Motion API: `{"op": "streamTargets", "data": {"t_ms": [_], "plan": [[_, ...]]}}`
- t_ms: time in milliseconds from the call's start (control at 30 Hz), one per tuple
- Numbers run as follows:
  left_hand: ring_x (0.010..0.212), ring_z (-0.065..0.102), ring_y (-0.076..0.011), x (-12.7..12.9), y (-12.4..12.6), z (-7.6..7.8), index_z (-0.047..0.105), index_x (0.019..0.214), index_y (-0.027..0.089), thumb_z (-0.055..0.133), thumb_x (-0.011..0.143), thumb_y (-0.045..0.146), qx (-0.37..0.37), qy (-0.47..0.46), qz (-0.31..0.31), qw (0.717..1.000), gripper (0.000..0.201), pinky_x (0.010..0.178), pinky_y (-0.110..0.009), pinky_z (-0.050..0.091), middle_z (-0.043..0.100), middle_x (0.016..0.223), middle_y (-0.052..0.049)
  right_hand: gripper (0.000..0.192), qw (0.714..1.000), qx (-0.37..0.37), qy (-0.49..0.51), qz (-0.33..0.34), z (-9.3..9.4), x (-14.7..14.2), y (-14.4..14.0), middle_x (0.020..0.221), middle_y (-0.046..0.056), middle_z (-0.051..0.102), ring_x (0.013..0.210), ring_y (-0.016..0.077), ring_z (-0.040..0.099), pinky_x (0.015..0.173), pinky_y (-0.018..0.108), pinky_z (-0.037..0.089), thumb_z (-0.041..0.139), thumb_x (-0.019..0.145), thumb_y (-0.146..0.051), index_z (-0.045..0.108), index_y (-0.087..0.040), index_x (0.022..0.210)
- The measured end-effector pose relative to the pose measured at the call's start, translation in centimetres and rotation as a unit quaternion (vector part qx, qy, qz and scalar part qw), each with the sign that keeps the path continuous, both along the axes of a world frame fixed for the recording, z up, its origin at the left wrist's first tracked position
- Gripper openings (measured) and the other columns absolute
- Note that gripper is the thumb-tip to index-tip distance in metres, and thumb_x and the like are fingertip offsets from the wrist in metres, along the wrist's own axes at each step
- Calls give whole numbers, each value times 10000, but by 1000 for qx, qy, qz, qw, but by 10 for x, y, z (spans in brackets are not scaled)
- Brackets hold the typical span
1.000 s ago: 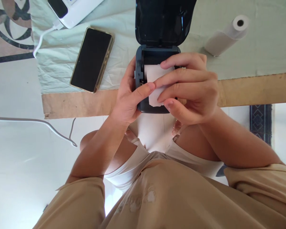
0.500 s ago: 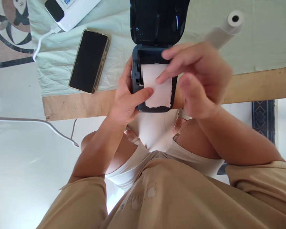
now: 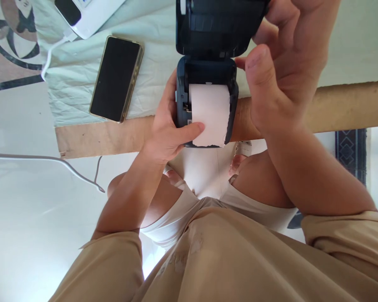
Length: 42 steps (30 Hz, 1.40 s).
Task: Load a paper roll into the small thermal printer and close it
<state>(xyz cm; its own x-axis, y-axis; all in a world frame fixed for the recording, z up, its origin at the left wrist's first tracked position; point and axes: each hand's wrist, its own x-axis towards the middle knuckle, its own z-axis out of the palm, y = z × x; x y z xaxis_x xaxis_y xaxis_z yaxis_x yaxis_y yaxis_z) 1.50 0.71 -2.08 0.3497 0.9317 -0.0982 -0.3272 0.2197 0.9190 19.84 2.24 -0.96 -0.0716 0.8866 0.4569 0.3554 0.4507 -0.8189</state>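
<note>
our right hand (image 3: pixel 280 63) has left the paper (image 3: pixel 210 114) and now grips the printer lid (image 3: pixel 217 27), while our left hand (image 3: pixel 171 130) pins the strip's edge with its thumb.

Right hand off paper, now on printer lid.

My right hand (image 3: pixel 283 71) has left the paper strip (image 3: pixel 210 115) and risen to the far side, gripping the lid (image 3: pixel 217 27), which has tilted toward me from its laid-back position. Paper strip now lies uncovered beside my left hand's thumb. The spare roll beyond my right hand is now hidden.
</note>
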Motion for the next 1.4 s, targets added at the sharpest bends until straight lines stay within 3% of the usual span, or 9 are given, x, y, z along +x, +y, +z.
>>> {"op": "streamTargets", "data": {"t_ms": [67, 167, 333, 500, 667, 900, 1067, 1233, 1400], "plan": [[1150, 646, -229, 0, -1, -1, 560, 1285, 334, 811, 674, 199, 7, -4, -2, 1000, 674, 964, -358, 556, 659, 1270, -8, 259, 997, 43, 59, -15, 3, 0, -2, 1269, 55, 550, 1144, 167, 608, 815, 282, 567, 466, 951, -346, 460, -237, 1186], [1040, 664, -210, 1, -2, -4, 534, 1321, 354, 777, 685, 169, 6, -11, 6, 1000, 706, 845, -341, 569, 658, 1245, -7, 76, 996, 87, 27, 1, 6, 3, -5, 1032, 50, 564, 1098, 181, 595, 901, 333, 564, 494, 858, -244, 531, -228, 922], [993, 684, -172, 5, -3, -2, 553, 1254, 354, 773, 699, 169, -1, -62, 15, 998, 626, 674, -245, 544, 673, 1122, 18, 111, 990, 86, -100, 48, 3, 4, -8, 1168, 61, 578, 1232, 211, 564, 1090, 432, 494, 466, 755, -201, 501, -234, 855], [1078, 684, -232, 9, -5, 5, 589, 1132, 293, 723, 831, 466, -8, -62, 23, 998, 372, 672, -287, 553, 688, 1090, -33, 206, 994, 64, -64, 67, -3, 1, -7, 1217, 52, 566, 1215, 219, 565, 1063, 423, 504, 483, 893, -374, 505, -265, 1067], [1128, 674, -295, 7, -3, 6, 636, 1051, 262, 725, 836, 448, -29, -63, 1, 998, 298, 624, -297, 530, 701, 927, -52, 539, 986, -51, 18, 156, -10, 5, -2, 1343, 53, 522, 1115, 189, 601, 896, 326, 575, 577, 882, -561, 400, -297, 1318], [929, 715, -244, 5, -4, 12, 616, 1039, 251, 706, 846, 387, -48, 0, 18, 999, 252, 643, -300, 526, 655, 917, -24, 640, 970, -114, 52, 209, -19, 11, 0, 1252, 47, 547, 903, 126, 610, 730, 263, 573, 622, 862, -611, 329, -290, 1332], [1128, 675, -279, 6, -2, 11, 631, 1059, 251, 663, 878, 397, -59, -57, -4, 997, 235, 769, -341, 577, 704, 1018, -44, 669, 978, -103, 47, 176, -23, 8, -3, 1275, 62, 565, 948, 158, 641, 769, 307, 593, 598, 865, -644, 344, -293, 1375], [1312, 575, -270, 12, 1, 16, 641, 966, 195, 347, 1025, 372, -153, -106, 40, 982, 349, 1065, -422, 511, 723, 1086, -70, 448, 998, -31, -9, 55, -15, 6, -8, 1310, 42, 556, 1223, 237, 562, 945, 387, 575, 613, 873, -526, 519, -324, 1261], [1313, 580, -277, 11, 0, 12, 688, 880, 236, 432, 1008, 384, -126, -69, 73, 987, 321, 1062, -379, 508, 741, 918, -51, 491, 995, -18, -38, 89, 0, 10, -12, 1298, 43, 543, 1244, 255, 534, 871, 381, 594, 704, 775, -383, 527, -336, 1231]]}}
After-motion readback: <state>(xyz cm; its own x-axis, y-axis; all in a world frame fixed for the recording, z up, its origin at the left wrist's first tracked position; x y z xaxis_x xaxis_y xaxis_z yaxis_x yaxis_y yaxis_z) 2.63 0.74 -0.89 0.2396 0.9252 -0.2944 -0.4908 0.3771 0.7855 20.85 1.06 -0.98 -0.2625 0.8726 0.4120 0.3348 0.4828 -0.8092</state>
